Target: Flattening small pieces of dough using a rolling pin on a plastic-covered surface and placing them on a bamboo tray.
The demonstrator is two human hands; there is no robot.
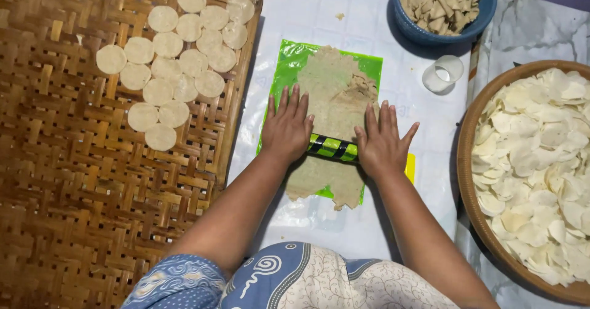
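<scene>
A flattened sheet of pale dough [332, 94] lies on a green plastic sheet [289, 69] in the middle of the white cloth. Across the dough lies a roller [332, 148] wrapped in green, yellow and black stripes. My left hand [287, 126] presses flat on the roller's left end, fingers stretched forward. My right hand [383, 143] presses flat on its right end, fingers spread. Both palms rest on top of the roller rather than curling around it.
A woven bamboo tray [74, 180] at the left carries several round dough discs [175, 60]. A blue bowl [430, 35] of dough scraps stands at the back right, a small clear cup [442, 74] beside it. A large brown basket [470, 161] of white chips fills the right side.
</scene>
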